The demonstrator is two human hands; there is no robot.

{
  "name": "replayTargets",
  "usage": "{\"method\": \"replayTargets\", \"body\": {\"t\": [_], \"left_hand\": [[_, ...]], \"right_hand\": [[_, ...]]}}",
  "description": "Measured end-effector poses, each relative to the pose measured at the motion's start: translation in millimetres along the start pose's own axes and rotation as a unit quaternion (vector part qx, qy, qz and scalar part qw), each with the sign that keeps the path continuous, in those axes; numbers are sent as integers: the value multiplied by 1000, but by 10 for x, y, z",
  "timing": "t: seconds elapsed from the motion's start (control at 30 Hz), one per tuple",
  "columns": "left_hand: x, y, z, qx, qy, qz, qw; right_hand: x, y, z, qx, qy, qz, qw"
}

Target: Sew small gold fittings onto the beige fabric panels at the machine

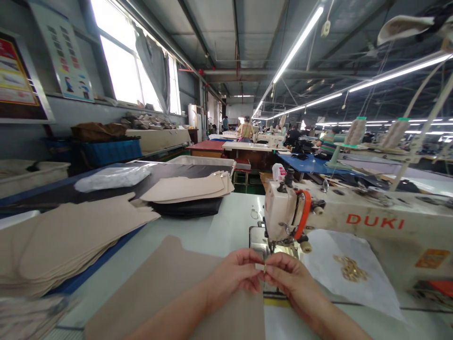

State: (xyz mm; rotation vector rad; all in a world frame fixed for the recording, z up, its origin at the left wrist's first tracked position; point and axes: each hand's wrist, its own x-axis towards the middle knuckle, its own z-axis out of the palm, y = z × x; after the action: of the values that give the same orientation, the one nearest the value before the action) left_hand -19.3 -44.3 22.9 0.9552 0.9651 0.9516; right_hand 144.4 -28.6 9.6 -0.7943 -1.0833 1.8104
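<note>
Both hands meet just in front of the sewing machine (283, 212), over the near side of the desk (198, 231); the left hand (235, 274) reaches in from the lower left, wrist slightly bent, fingers curled; the right hand (286, 274) comes in from the lower right, thumb and forefinger pinched toward the left. Between their fingertips they hold a small pale strip (260, 267), each hand narrowed on it; whatever else the fingers cover, I cannot tell. A large beige panel (152, 293) lies under the left forearm, at the near edge; gold-coloured rings (352, 270) sit on a white sheet (325, 248) right of the hands; stacked beige pieces (78, 236) lie toward the left.
</note>
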Motion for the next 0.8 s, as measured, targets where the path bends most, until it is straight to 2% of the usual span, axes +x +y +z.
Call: {"method": "replayTargets", "body": {"t": [0.4,0.6,0.7,0.8], "left_hand": [[-28,93,-2,85,6,-3,996],[-46,110,-7,55,-13,-13,998],[-25,84,-19,78,3,-3,997],[29,42,-33,124,41,23,991]], "right_hand": [[12,8,34,-73,3,-4,997],[-10,-12,23,-81,-10,0,997],[-2,2,12,-86,-5,4,996],[15,43,9,-123,12,-33,992]]}}
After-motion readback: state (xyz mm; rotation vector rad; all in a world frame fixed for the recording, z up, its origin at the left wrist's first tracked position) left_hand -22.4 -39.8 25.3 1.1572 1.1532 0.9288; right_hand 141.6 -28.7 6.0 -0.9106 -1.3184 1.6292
